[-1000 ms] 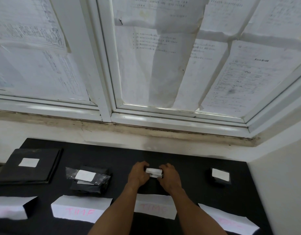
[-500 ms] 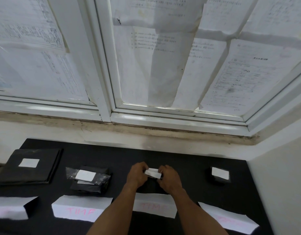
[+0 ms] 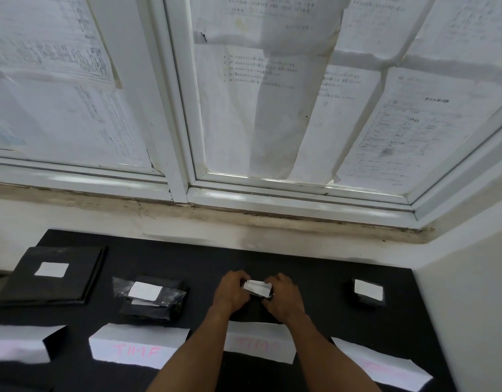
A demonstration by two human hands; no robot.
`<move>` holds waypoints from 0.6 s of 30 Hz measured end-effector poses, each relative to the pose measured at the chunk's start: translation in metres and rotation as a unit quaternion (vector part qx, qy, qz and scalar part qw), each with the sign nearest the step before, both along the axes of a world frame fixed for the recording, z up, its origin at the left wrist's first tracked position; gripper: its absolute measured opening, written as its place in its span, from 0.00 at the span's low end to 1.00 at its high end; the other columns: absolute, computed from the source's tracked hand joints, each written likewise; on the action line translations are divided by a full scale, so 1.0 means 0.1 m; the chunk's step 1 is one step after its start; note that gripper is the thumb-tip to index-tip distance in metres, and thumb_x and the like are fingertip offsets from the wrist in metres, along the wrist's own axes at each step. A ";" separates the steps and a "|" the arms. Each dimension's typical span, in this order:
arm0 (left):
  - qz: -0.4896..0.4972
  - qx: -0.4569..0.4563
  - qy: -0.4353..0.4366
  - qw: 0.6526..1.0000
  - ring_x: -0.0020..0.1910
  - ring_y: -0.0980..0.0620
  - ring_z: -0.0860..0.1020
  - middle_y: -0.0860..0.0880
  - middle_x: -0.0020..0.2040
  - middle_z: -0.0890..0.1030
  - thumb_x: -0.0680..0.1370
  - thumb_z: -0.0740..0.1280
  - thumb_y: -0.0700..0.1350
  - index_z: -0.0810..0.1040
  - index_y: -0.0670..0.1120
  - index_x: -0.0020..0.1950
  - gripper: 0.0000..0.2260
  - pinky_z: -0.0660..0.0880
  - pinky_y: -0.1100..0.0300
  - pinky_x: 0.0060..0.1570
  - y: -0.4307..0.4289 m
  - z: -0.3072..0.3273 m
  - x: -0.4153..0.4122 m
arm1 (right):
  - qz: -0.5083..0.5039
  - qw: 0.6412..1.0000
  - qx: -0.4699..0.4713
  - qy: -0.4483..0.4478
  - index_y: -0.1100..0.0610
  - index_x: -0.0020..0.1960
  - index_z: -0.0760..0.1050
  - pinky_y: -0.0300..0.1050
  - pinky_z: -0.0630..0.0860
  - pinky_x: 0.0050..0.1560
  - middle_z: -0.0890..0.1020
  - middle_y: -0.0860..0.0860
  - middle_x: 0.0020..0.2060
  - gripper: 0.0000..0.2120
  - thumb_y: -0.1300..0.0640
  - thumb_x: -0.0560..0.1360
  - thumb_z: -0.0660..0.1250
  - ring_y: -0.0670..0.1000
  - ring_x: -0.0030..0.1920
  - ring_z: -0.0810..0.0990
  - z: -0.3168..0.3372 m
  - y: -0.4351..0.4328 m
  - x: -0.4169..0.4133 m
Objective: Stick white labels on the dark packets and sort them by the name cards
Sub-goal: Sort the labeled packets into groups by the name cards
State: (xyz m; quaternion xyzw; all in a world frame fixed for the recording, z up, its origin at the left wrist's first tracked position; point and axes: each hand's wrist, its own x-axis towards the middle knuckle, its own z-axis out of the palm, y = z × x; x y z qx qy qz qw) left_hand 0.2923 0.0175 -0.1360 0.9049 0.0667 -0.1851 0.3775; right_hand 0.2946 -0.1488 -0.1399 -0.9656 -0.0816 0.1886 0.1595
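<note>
A small dark packet (image 3: 262,296) with a white label (image 3: 257,288) on top lies between my two hands, behind the third name card (image 3: 259,342). My left hand (image 3: 231,291) pinches the label's left end and my right hand (image 3: 283,297) holds the packet's right end. Most of the packet is hidden by my fingers. Three other labelled dark packets lie on the black mat (image 3: 315,278): a large flat one (image 3: 53,275) at far left, a crinkled stack (image 3: 152,298) to its right, and a small one (image 3: 367,292) at right.
Folded white name cards with pink lettering stand along the mat's front edge: one at far left (image 3: 18,345), one reading "TIME" (image 3: 138,348), one at right (image 3: 382,366). A wall and a paper-covered window rise behind; a side wall (image 3: 470,306) bounds the right.
Both hands stay at the small packet. The label's left end has lifted slightly from flat and my fingers have shifted along it; the other packets have not moved.
</note>
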 end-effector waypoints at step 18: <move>0.056 0.003 -0.061 0.997 0.61 0.46 0.75 0.44 0.61 0.75 0.70 0.70 0.43 0.77 0.47 0.63 0.21 0.70 0.61 0.61 1.04 0.88 -0.75 | 0.012 0.997 -0.001 -0.070 0.51 0.68 0.69 0.49 0.69 0.63 0.72 0.52 0.63 0.26 0.49 0.71 0.68 0.54 0.64 0.70 0.78 1.07 -0.60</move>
